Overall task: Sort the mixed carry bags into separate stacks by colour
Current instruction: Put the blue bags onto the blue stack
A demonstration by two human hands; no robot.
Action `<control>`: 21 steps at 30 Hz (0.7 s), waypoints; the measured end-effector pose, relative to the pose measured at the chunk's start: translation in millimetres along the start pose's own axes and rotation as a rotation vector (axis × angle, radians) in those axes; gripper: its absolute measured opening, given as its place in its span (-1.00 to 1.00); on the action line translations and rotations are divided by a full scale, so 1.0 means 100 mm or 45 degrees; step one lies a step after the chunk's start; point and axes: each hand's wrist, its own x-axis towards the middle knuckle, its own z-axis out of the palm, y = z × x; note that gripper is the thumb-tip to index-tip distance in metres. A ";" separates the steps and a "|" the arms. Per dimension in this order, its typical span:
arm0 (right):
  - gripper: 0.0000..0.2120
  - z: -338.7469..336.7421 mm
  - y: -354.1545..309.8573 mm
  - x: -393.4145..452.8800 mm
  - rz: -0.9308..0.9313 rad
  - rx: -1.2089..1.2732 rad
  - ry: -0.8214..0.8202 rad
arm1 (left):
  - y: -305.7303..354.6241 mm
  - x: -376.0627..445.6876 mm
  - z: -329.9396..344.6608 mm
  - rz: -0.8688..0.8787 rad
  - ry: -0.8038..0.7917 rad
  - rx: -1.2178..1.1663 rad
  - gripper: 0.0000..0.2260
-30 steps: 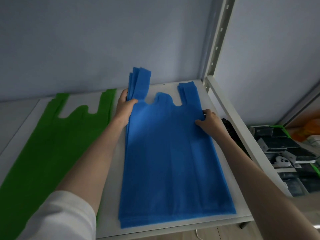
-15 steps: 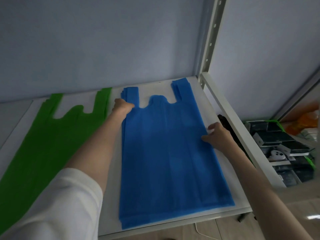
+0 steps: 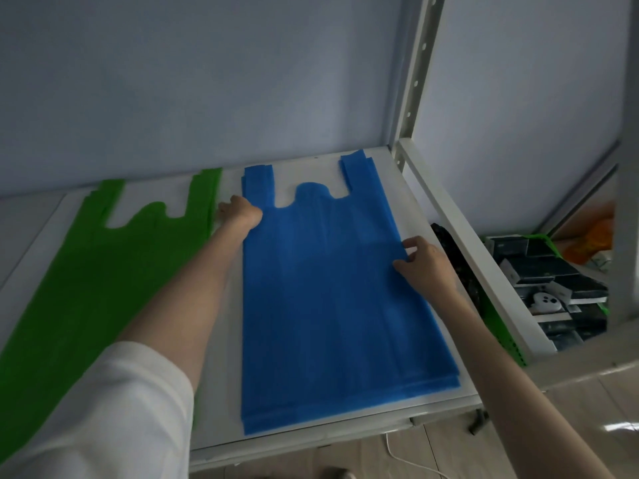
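Squaring blue stack (image 3: 332, 292) beside green stack (image 3: 103, 257). Left hand (image 3: 240, 210) flat, holding nothing; right hand (image 3: 423, 262) fingers pinch stack edge. Tip: press both edges inward evenly.

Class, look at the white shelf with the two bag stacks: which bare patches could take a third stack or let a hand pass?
Bare shelf shows in the strip between the green stack and blue stack, where the left hand rests, along the back wall behind the handles, and at the far left. The right edge is crowded: right hand, dark object.
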 end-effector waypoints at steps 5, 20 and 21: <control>-0.60 0.01 -0.02 0.00 0.062 0.086 0.057 | -0.05 -0.09 -0.05 0.034 -0.043 -0.062 -0.49; -0.61 -0.02 -0.15 0.25 -0.015 0.193 0.028 | -0.65 -0.47 0.05 0.145 -0.204 -0.349 -0.60; -0.60 -0.03 -0.13 0.24 -0.020 0.222 0.023 | -0.65 -0.51 0.03 0.165 -0.219 -0.368 -0.64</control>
